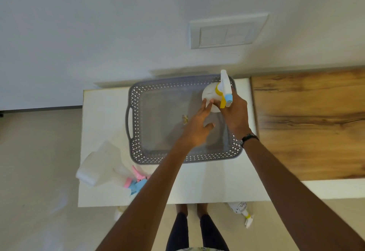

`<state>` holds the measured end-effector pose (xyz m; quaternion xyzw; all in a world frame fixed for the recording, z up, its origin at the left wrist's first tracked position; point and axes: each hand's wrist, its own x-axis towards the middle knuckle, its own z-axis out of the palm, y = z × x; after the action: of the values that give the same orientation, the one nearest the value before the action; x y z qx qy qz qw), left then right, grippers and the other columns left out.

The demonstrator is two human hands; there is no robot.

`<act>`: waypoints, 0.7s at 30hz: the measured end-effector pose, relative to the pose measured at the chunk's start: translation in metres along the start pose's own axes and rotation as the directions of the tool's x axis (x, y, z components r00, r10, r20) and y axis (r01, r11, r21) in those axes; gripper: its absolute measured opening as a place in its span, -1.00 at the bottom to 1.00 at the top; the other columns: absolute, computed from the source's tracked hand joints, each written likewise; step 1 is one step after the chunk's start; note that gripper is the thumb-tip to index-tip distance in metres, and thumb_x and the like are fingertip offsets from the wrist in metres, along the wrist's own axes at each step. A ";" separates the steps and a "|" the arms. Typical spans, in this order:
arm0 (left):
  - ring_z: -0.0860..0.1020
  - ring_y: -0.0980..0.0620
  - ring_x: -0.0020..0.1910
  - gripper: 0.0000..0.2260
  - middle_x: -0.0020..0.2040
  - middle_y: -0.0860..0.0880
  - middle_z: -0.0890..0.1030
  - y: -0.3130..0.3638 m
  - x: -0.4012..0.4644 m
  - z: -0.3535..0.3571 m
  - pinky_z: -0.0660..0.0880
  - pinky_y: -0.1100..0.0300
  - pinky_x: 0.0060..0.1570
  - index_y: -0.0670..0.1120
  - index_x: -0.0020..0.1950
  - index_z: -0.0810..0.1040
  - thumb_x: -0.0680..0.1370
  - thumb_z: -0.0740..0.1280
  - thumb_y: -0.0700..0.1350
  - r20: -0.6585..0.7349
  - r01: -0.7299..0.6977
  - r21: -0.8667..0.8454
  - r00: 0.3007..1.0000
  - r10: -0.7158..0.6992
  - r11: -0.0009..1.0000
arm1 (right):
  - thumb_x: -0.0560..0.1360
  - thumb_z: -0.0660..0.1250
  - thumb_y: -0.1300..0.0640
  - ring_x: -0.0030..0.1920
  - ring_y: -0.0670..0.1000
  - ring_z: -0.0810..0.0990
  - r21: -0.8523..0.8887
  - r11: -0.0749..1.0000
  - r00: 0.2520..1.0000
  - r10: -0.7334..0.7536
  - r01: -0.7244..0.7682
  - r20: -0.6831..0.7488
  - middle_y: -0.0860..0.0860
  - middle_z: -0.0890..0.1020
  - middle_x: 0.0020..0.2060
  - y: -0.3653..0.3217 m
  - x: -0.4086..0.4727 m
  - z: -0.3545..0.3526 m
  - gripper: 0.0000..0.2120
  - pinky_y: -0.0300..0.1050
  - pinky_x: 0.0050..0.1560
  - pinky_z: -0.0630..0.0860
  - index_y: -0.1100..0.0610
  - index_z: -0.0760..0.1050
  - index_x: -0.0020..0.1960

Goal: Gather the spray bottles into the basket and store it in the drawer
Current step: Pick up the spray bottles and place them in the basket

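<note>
Two bare arms reach forward from the bottom of the view over a white cabinet top (197, 181) that stands against a pale wall (98, 33). To its right lies a wood-grain countertop (308, 124). A grey rectangular basket (136, 100) with a perforated rim and a cut-out handle on its left end sits on the white top, near the wall.

The right hand (234, 112), with a dark band on its wrist, grips a white spray bottle (210, 92) with a yellow collar and a blue nozzle tip, holding it upright over the basket's far right corner. The left hand (197, 126) is held over the middle of the basket, fingers straight and spread; its fingertips touch the side of the same bottle and grasp nothing.

At the near left corner of the white top a second white spray bottle (98, 169) lies on its side, outside the basket, with a pink collar and trigger and a blue nozzle. Below the front edge, on the floor near the person's feet, a third spray bottle (240, 209) lies with a yellow collar and white trigger. A white wall plate (225, 31) is mounted above the basket.
</note>
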<state>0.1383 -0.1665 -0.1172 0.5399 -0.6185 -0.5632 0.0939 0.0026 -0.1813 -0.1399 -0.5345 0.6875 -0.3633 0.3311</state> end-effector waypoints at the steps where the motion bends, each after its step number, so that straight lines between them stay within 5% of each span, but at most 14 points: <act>1: 0.08 -0.01 0.53 -0.35 0.58 0.00 -0.10 -0.001 0.000 0.000 0.29 0.14 0.37 -0.05 0.54 -0.05 0.56 0.22 -0.32 -0.001 -0.003 0.002 1.000 0.003 1.000 | 0.47 0.44 0.14 -0.15 -0.03 0.56 -0.001 1.000 1.000 0.008 -0.008 0.008 0.04 0.64 -0.05 0.001 0.000 0.000 -0.47 -0.40 -0.18 0.45 0.14 0.35 0.39; 4: 0.06 0.00 0.54 -0.36 0.58 0.00 -0.09 -0.001 -0.001 -0.001 0.29 0.05 0.42 -0.07 0.54 -0.03 0.57 0.22 -0.31 0.005 -0.002 -0.014 1.000 0.002 1.000 | 0.46 0.44 0.12 -0.07 0.07 0.61 0.001 0.998 0.998 0.064 -0.064 0.027 0.13 0.65 0.00 0.002 0.000 0.000 -0.54 -0.53 -0.17 0.43 0.23 0.43 0.30; 7: 0.05 0.01 0.54 -0.41 0.58 -0.01 -0.05 -0.001 -0.007 0.000 0.22 -0.02 0.47 -0.09 0.54 0.03 0.58 0.23 -0.27 -0.022 0.025 -0.056 0.999 -0.026 0.998 | 0.47 0.43 0.18 0.06 0.02 0.57 -0.007 0.997 0.997 0.073 -0.073 0.034 0.13 0.59 0.19 -0.003 -0.008 -0.005 -0.43 -0.19 0.09 0.55 0.15 0.30 0.41; 10: 0.19 -0.06 0.51 -0.51 0.55 -0.08 0.13 -0.007 -0.025 0.001 0.23 -0.09 0.46 -0.15 0.48 0.22 0.57 0.24 -0.29 -0.167 0.006 -0.135 0.986 -0.029 0.991 | 0.49 0.39 0.22 0.35 0.06 0.45 0.025 0.995 0.994 0.096 -0.094 -0.055 0.10 0.45 0.38 -0.009 -0.038 -0.014 -0.37 0.01 0.33 0.43 0.15 0.21 0.48; 12: 0.38 -0.10 0.39 -0.64 0.44 -0.13 0.35 -0.015 -0.051 0.000 0.34 -0.04 0.40 -0.20 0.37 0.39 0.56 0.24 -0.32 -0.298 -0.059 -0.178 0.955 0.004 0.982 | 0.51 0.36 0.24 0.38 0.09 0.43 0.044 0.993 0.985 0.111 -0.106 -0.130 0.13 0.45 0.38 -0.014 -0.068 -0.016 -0.42 0.08 0.35 0.42 0.22 0.24 0.47; 14: 0.50 -0.02 0.24 -0.75 0.28 -0.06 0.50 -0.029 -0.085 0.000 0.45 0.23 0.24 -0.12 0.26 0.47 0.59 0.22 -0.25 -0.374 -0.081 -0.158 0.927 0.016 0.984 | 0.53 0.33 0.24 0.37 0.10 0.45 0.040 0.993 0.984 0.116 -0.111 -0.137 0.13 0.46 0.37 -0.020 -0.103 -0.013 -0.48 0.13 0.34 0.44 0.23 0.27 0.45; 18: 0.56 0.11 0.07 -0.85 0.07 0.14 0.56 -0.071 -0.159 -0.001 0.44 0.43 0.02 0.00 0.11 0.53 0.60 0.21 -0.14 -0.471 0.078 -0.034 0.878 -0.085 0.996 | 0.57 0.27 0.21 0.41 -0.04 0.37 0.048 0.988 0.990 0.144 -0.144 0.008 -0.07 0.37 0.39 -0.036 -0.167 0.020 -0.54 0.00 0.42 0.36 0.14 0.28 0.45; 21: 0.60 0.04 0.01 -0.88 0.01 0.01 0.65 -0.101 -0.197 -0.012 0.45 0.33 0.02 -0.07 0.03 0.59 0.55 0.29 -0.20 -0.497 0.189 0.218 0.866 -0.058 0.957 | 0.59 0.23 0.19 0.38 -0.15 0.38 0.065 0.990 0.983 0.116 -0.126 0.141 -0.10 0.38 0.39 -0.050 -0.202 0.053 -0.56 -0.17 0.40 0.36 0.10 0.28 0.45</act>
<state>0.2828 0.0009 -0.0963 0.7102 -0.6071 -0.3285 0.1381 0.1141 -0.0006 -0.1109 -0.5029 0.6806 -0.3299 0.4184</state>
